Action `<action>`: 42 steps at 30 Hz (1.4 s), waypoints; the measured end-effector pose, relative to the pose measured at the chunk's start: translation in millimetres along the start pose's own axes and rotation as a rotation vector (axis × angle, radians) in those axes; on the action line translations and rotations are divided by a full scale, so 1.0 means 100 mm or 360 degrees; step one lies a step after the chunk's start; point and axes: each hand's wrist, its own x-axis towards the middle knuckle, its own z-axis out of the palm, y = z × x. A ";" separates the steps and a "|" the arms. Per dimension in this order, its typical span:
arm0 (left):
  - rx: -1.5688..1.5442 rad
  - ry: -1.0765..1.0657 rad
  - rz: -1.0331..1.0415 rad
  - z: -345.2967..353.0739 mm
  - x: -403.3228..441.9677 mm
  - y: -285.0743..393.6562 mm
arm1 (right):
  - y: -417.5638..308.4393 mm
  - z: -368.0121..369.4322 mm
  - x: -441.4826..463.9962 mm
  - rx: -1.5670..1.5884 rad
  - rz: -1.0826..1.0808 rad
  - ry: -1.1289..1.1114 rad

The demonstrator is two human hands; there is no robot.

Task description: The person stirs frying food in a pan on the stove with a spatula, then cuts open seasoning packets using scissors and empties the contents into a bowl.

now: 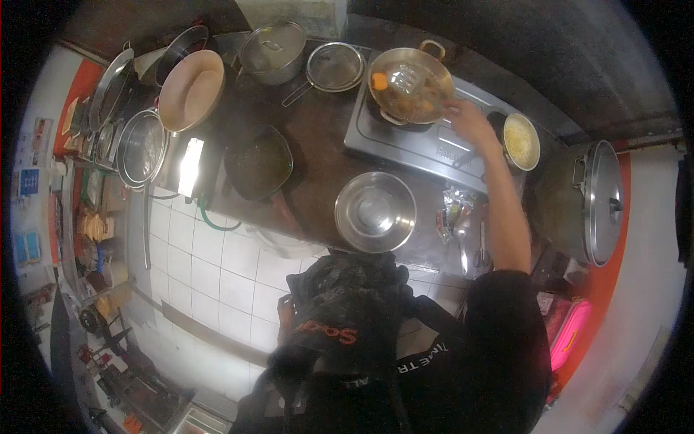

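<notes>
My right hand [466,123] is closed at the right rim of a brass-coloured two-handled pan [378,64] on the stove. It grips a slotted metal spatula [406,78], whose head lies inside the pan among brown liquid and orange pieces; the handle is hard to make out. Low beside the dark clothing, my left hand [285,312] shows only in part, its fingers mostly hidden. On the counter in front of the body sits a steel bowl [376,213]. A pale bowl of yellowish food [521,142] rests at the stove's right end.
A dark frying pan [259,163] lies left of the steel bowl. Behind it are a strainer [335,66] and a lidded pot [272,52]. Packets, a spoon [462,242] and scissors lie below the stove [412,148]. A large lidded pot [603,202] stands at the right.
</notes>
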 end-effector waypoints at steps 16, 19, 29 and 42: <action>-0.0286 -0.0030 0.0119 0.02 -0.31 0.49 | 0.13 0.33 0.19 -0.0574 -0.0117 0.0156; -0.0239 -0.0038 0.0094 0.03 -0.09 0.18 | 0.17 0.32 0.19 -0.0634 -0.0100 0.0215; -0.0132 -0.0026 0.0327 0.01 -0.11 0.20 | 0.10 0.35 0.12 -0.0521 -0.0151 0.0067; -0.0098 0.0075 0.0170 0.10 0.14 -0.21 | 0.27 0.43 0.27 0.0244 -0.0046 -0.0093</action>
